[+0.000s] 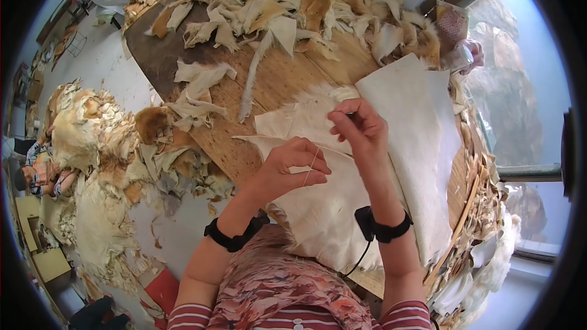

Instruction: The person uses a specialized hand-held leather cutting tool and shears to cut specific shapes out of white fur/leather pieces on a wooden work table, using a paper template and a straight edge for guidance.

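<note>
Over a pale hide (330, 208) on the wooden table, my left hand (293, 168) has its fingers curled, with a thin white thread (313, 162) running across them. Higher and to the right, my right hand (364, 128) is closed in a pinch, thumb against fingertips. Whatever it pinches is too small to make out. Both hands are raised slightly above the hide. A larger smooth whitish hide (413, 128) lies under and to the right of my right hand, its edge along the pale hide's side.
Fur and hide scraps (269, 6) heap along the table's far side. Loose scraps (199, 79) lie to the left on the bare wood (226, 146). A big pile of hides (98, 140) covers the floor at left, beside another person (46, 174). A window (513, 85) stands at right.
</note>
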A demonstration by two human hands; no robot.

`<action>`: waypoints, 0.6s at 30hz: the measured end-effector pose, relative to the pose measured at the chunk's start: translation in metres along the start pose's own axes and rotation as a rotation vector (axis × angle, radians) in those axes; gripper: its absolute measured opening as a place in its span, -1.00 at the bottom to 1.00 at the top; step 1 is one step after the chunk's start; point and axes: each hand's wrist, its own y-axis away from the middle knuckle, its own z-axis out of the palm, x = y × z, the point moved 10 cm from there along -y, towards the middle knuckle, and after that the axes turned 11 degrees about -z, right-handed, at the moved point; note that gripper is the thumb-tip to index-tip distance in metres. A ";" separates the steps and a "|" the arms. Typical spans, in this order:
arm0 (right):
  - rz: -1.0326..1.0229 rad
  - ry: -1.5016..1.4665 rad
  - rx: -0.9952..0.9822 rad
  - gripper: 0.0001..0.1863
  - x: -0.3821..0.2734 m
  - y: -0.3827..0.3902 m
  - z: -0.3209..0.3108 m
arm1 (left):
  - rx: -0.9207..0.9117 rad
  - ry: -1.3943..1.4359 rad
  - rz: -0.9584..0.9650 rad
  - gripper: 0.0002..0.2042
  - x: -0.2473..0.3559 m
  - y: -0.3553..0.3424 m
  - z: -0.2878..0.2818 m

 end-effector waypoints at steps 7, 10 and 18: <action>0.181 0.340 -0.431 -0.95 0.034 0.074 0.026 | 0.465 0.165 -0.153 -0.82 -0.049 -0.003 -0.057; 0.100 0.376 -0.658 -0.94 0.025 0.099 0.050 | 0.606 -0.235 -0.147 -0.83 -0.055 -0.001 -0.061; 0.013 0.633 -0.734 -0.91 0.055 0.116 0.053 | 0.503 -0.742 -0.043 -0.88 -0.050 -0.010 -0.033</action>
